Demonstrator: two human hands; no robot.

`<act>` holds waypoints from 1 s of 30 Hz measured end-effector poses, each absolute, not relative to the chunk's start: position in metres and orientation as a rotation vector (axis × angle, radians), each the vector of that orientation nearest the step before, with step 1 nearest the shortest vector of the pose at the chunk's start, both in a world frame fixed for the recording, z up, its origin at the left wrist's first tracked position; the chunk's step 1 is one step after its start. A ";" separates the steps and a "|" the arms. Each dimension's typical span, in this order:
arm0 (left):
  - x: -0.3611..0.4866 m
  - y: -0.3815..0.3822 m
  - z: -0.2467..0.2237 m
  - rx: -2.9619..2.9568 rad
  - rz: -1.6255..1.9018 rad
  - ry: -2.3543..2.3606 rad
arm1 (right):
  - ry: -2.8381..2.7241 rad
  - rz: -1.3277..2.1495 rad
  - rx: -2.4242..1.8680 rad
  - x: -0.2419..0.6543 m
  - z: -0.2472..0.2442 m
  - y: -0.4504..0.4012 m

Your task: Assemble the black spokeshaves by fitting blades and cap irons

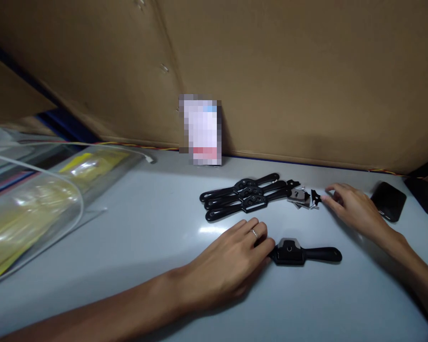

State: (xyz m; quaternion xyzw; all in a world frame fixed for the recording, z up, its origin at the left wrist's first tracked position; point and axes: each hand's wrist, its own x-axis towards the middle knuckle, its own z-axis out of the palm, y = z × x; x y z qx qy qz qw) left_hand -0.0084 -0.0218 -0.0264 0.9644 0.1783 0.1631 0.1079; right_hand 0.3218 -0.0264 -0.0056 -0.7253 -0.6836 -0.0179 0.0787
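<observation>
My left hand (231,254) is closed around the left handle of a black spokeshave (290,254) lying on the table. A pale blade (287,243) sits under its black cap, and its right handle stays bare. To the right and farther back, my right hand (355,209) has thumb and forefinger slightly apart, their tips at the edge of a small black notched plate (316,196). Grey blades (298,195) and small screws (314,207) lie beside that plate. Several more black spokeshave bodies (253,202) are lined up close together behind my left hand.
A black phone-like slab (388,202) rests right of my right hand, with another dark object (424,195) beyond. Clear plastic packaging with yellow (57,194) and a white cable (80,199) cover the left side. A blurred card (203,133) leans on the cardboard wall (299,85).
</observation>
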 end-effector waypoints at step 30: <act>-0.009 -0.019 -0.031 2.926 0.495 0.476 | -2.024 0.363 -1.542 0.263 0.015 -0.057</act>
